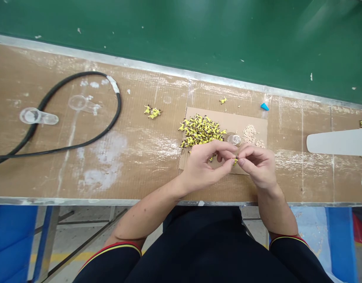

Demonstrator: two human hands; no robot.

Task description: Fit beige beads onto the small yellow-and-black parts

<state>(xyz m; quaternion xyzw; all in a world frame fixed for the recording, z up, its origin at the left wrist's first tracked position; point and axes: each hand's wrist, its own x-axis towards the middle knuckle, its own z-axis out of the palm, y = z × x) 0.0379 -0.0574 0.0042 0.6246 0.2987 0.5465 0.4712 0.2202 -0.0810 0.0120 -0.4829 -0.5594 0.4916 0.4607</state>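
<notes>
A tiny yellow figurine (235, 162) with a dark top is pinched between the thumb and finger of my left hand (204, 163). My right hand (259, 163) meets it from the other side, thumb and forefinger pressed together at the figurine's edge. Whatever small piece those right fingertips may hold is hidden. A pile of similar yellow and dark figurines (203, 129) lies just beyond my left hand on a cardboard sheet (225, 114). Past my fingertips stands a small clear cup (234, 139), beside tiny beige pieces (249, 133) in two heaps.
On the left, a black cable (119, 110) loops around clear plastic scoop-like pieces (39, 116). A few figurines (153, 112) lie apart. A blue cap-like piece (265, 106) and a white blade-like object (338, 142) are to the right. A green surface (181, 35) runs behind the table.
</notes>
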